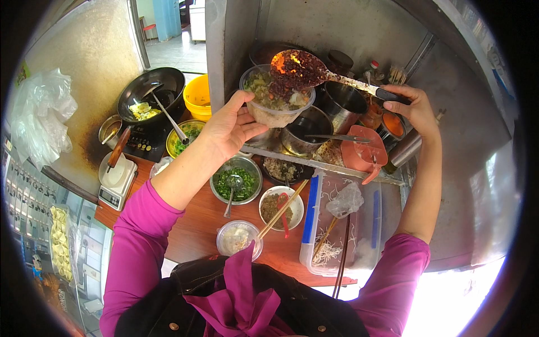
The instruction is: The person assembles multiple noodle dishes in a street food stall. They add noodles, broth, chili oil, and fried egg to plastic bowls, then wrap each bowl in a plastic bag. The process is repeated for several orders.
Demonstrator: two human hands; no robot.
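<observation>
My left hand (230, 126) grips a clear plastic bowl (274, 117) by its side and holds it up over the shelf of pots. Pale and greenish food fills the bowl. In my right hand (412, 108) is the black handle of a large serving spoon (355, 83). Its head, loaded with dark red chili sauce (296, 68), is tilted over the bowl, and some sauce lies on the food. Below the bowl is a steel pot (303, 147) with dark contents. A pink plastic jug (365, 150) stands beside that pot, below my right hand.
On the wooden table (196, 238) stand a steel bowl of chopped greens (254, 194), a white bowl of brown mince (300, 212) with a red spoon, a small tub (223, 250) and a clear noodle box (307, 253). A wok (171, 84) and a kitchen scale (115, 185) are left.
</observation>
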